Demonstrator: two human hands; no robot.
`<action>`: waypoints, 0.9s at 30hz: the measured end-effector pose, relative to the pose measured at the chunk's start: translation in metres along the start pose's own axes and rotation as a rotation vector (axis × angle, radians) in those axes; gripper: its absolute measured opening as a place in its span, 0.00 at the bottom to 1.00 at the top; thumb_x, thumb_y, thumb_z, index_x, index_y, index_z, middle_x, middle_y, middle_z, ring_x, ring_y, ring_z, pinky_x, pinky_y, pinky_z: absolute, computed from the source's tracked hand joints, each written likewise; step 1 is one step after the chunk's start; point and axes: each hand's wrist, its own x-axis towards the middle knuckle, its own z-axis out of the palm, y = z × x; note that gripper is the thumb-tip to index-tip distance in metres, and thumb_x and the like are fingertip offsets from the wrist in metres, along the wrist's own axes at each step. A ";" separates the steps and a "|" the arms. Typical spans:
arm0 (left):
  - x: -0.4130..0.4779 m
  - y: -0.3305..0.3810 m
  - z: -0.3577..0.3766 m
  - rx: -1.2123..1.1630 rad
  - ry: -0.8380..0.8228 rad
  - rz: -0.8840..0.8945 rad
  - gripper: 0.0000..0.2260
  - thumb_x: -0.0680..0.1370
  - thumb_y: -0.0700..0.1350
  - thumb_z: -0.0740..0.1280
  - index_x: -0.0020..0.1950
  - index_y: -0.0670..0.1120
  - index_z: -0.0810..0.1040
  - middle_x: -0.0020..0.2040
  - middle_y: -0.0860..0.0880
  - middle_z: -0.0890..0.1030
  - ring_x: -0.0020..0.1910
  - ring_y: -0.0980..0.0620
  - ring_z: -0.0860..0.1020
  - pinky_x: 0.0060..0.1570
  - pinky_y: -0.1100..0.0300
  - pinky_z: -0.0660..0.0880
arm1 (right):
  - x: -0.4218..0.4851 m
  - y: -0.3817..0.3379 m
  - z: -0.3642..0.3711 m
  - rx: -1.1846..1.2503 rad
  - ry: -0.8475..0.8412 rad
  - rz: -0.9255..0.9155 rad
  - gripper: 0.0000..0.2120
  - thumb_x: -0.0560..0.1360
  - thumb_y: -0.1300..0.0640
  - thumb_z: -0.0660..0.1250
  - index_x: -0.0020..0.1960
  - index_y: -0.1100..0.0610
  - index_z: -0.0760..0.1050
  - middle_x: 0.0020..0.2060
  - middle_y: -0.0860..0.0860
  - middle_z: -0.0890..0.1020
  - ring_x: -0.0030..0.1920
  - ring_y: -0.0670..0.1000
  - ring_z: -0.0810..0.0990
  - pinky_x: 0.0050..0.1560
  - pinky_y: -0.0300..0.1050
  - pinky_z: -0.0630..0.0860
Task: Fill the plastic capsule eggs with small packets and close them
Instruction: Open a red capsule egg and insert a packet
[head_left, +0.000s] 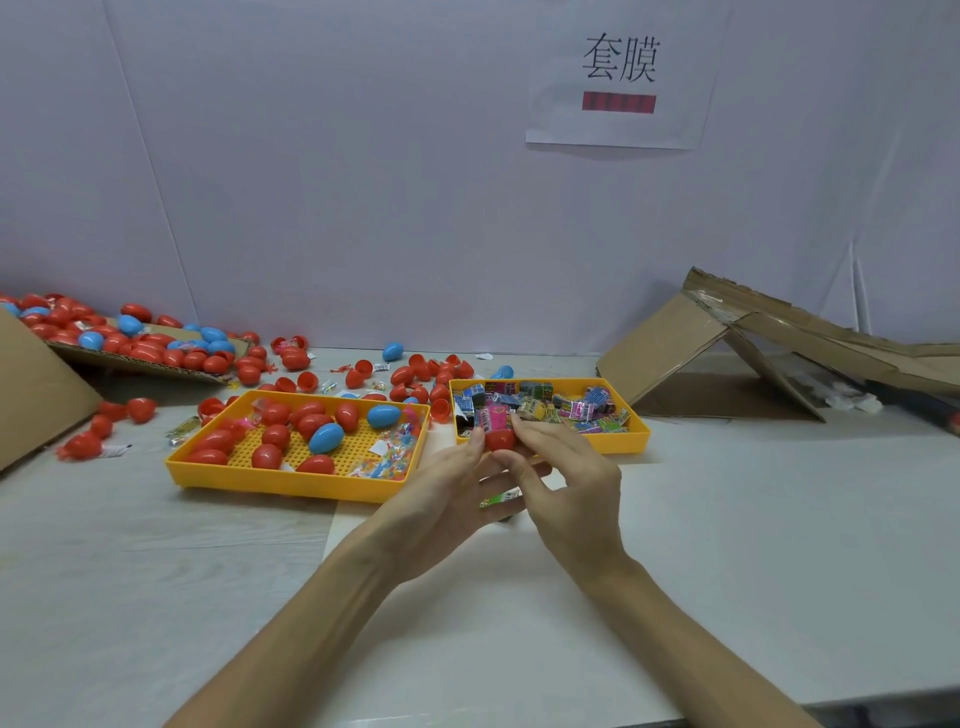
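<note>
My left hand (452, 488) and my right hand (558, 483) meet over the table in front of the right tray, and together their fingertips hold a red capsule egg (500, 439). A small green packet (500, 500) shows between my palms, below the egg. The right yellow tray (638, 441) holds several small colourful packets (545, 408). The left yellow tray (270, 480) holds red eggs, two blue eggs (327, 437) and small clear packets (387, 460). Whether the held egg is closed is hidden by my fingers.
Many loose red and blue egg halves (426, 371) lie behind the trays. A flat cardboard piece (156, 358) at the back left carries more eggs. Collapsed cardboard boxes (779, 353) sit at the back right. A white wall with a paper sign (621, 73) stands behind.
</note>
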 end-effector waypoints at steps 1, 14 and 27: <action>0.001 0.000 0.000 -0.001 0.002 -0.003 0.19 0.86 0.57 0.55 0.65 0.52 0.82 0.68 0.44 0.79 0.70 0.45 0.76 0.62 0.53 0.78 | 0.000 0.000 0.000 -0.002 0.008 -0.003 0.14 0.72 0.59 0.75 0.56 0.62 0.84 0.50 0.52 0.86 0.53 0.49 0.83 0.57 0.42 0.79; 0.002 -0.002 0.001 0.055 0.064 0.009 0.17 0.83 0.58 0.58 0.61 0.56 0.84 0.67 0.46 0.80 0.67 0.46 0.78 0.65 0.50 0.76 | 0.001 -0.003 0.001 0.039 -0.043 -0.012 0.20 0.74 0.61 0.74 0.65 0.60 0.79 0.58 0.51 0.82 0.61 0.44 0.78 0.61 0.33 0.73; -0.001 0.001 -0.006 0.056 -0.001 -0.055 0.16 0.83 0.56 0.63 0.67 0.50 0.80 0.71 0.39 0.76 0.69 0.42 0.76 0.72 0.44 0.69 | -0.001 0.004 0.000 0.111 -0.045 -0.089 0.12 0.75 0.65 0.72 0.59 0.62 0.83 0.53 0.53 0.83 0.56 0.44 0.81 0.57 0.35 0.77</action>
